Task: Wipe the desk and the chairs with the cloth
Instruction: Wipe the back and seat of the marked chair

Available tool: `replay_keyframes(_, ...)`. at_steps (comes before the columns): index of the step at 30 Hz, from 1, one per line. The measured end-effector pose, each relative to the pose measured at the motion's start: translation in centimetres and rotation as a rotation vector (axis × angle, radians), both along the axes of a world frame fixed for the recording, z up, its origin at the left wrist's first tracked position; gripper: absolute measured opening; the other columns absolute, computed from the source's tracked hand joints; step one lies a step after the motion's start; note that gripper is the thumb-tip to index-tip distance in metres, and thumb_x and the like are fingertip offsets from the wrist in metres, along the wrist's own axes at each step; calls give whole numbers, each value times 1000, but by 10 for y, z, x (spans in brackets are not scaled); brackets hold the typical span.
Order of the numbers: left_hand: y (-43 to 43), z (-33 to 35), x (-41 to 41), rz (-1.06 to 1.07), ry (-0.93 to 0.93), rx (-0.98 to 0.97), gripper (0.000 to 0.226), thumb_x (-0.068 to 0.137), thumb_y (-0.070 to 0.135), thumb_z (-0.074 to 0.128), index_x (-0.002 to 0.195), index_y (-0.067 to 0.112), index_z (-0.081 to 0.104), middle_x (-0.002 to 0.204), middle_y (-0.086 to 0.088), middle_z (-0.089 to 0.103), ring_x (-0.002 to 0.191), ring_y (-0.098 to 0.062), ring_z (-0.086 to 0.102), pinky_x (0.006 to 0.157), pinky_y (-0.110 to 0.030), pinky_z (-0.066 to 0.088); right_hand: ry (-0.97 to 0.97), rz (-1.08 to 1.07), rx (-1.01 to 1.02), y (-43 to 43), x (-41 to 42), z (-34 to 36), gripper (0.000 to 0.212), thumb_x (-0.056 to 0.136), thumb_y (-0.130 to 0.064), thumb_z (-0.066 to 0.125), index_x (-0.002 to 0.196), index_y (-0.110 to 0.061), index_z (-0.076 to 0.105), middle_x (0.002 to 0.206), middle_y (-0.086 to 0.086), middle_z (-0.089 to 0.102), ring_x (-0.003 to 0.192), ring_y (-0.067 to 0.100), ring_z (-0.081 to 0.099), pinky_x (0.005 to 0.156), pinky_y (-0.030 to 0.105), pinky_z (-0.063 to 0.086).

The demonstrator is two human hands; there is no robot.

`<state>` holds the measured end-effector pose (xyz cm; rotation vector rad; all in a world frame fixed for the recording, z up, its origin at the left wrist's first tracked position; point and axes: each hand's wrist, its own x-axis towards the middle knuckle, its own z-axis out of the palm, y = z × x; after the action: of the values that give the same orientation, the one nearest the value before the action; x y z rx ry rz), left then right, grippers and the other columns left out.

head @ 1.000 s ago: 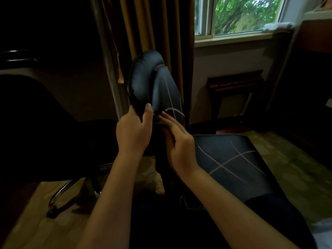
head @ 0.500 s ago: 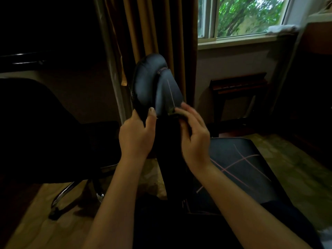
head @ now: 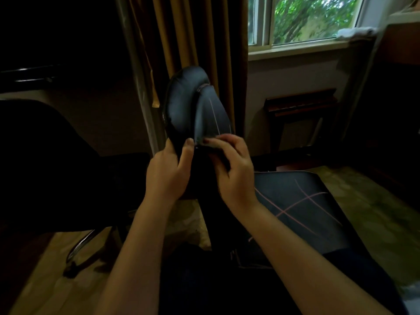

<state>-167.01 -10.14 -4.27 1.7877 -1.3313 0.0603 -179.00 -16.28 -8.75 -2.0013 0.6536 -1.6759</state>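
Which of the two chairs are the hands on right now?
The pink-lined chair: left hand and right hand grip its headrest. The plain black chair at left is untouched.

Chair back (head: 195,110) ahead, centre. Seat (head: 302,205) right of it. Second chair (head: 45,167) left. Curtain (head: 193,42) behind. Window (head: 306,19) behind right, stool (head: 300,103) beneath it.
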Motion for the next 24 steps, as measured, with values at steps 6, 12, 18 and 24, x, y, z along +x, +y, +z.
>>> replay_keyframes(6, 0, 0, 3, 17, 22, 6, 40, 102, 42, 34, 116, 11, 56, 71, 8, 52, 64, -3, 49, 52, -21, 30, 115, 53, -20, -7, 8, -16, 34, 93, -11, 60, 127, -11, 62, 131, 8, 51, 124, 17, 47, 106, 25, 42)
replay_keyframes(12, -1, -3, 1, 1, 33, -43, 36, 103, 43, 35, 111, 15, 55, 75, 3, 54, 68, -12, 53, 55, -24, 33, 201, -3, -82, -15, -23, -35, 28, 90, -12, 64, 117, -12, 69, 123, 9, 59, 115, 20, 56, 97, 38, 50)
replay_keyframes(18, -3, -9, -2, 38, 32, -84, 40, 103, 41, 35, 120, 11, 56, 72, 14, 48, 63, 2, 45, 51, -11, 32, 127, 26, -136, -7, -4, 8, 36, 91, -3, 62, 127, -5, 62, 134, 12, 56, 126, 15, 50, 107, 20, 40)
replay_keyframes(24, 4, -73, -14, -14, 70, 126, 41, 100, 46, 39, 126, 17, 54, 85, 7, 60, 74, -9, 57, 62, -23, 44, 135, -58, 12, -2, -12, -73, 42, 90, -5, 64, 131, -13, 59, 141, 3, 53, 129, 23, 47, 109, 34, 40)
